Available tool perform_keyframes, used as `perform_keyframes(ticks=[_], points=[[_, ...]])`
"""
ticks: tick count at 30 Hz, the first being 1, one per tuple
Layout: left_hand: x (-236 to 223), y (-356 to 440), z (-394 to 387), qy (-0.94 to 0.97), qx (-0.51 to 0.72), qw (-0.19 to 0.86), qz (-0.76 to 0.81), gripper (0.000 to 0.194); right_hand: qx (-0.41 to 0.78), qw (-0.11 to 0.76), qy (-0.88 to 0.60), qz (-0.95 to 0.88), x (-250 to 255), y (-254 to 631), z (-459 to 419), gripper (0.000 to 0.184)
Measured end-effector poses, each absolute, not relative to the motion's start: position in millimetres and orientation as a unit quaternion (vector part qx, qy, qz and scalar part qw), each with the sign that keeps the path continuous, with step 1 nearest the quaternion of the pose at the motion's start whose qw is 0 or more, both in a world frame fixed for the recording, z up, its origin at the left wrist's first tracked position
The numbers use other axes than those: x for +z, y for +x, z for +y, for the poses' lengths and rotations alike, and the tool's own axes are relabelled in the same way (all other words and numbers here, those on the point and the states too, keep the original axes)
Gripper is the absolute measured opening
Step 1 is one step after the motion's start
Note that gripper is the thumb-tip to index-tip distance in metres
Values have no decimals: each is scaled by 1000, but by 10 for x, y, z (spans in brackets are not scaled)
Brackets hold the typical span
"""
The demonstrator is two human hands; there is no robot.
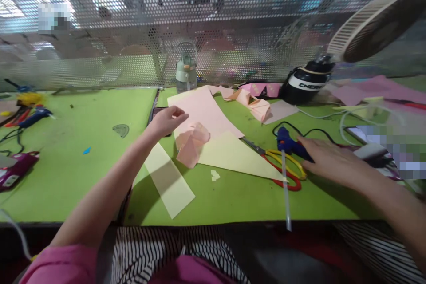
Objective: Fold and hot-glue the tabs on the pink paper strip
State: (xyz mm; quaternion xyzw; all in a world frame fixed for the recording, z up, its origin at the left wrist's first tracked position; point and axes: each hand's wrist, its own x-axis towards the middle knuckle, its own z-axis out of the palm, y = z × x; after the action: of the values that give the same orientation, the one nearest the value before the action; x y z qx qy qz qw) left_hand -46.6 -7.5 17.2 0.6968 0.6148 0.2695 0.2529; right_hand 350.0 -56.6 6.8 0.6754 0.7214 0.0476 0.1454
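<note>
My left hand hovers at the left edge of a large pale pink paper sheet, fingers curled together; I cannot make out anything between them. Just below it lies a folded pink paper piece. My right hand has its fingers around the handle of a blue hot glue gun. A long clear glue stick sticks out of the gun past the table's front edge. Under the stick are scissors with yellow and red handles, their blades partly beneath a pale yellow paper.
A cream paper strip and small paper scraps lie in front. Behind stand a green bottle, folded peach paper pieces, a black jug and a fan. Cables run at right. A phone is beside my left hand.
</note>
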Motion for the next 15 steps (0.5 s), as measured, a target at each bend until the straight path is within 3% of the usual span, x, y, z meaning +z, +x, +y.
perform_keyframes(ticks=[4, 15], points=[[39, -379, -15, 716, 145, 268, 628, 39, 51, 124, 677, 724, 19, 3521, -602, 61], [55, -231, 65, 652, 156, 416, 614, 10, 31, 17, 680, 733, -139, 3581, -404, 40]])
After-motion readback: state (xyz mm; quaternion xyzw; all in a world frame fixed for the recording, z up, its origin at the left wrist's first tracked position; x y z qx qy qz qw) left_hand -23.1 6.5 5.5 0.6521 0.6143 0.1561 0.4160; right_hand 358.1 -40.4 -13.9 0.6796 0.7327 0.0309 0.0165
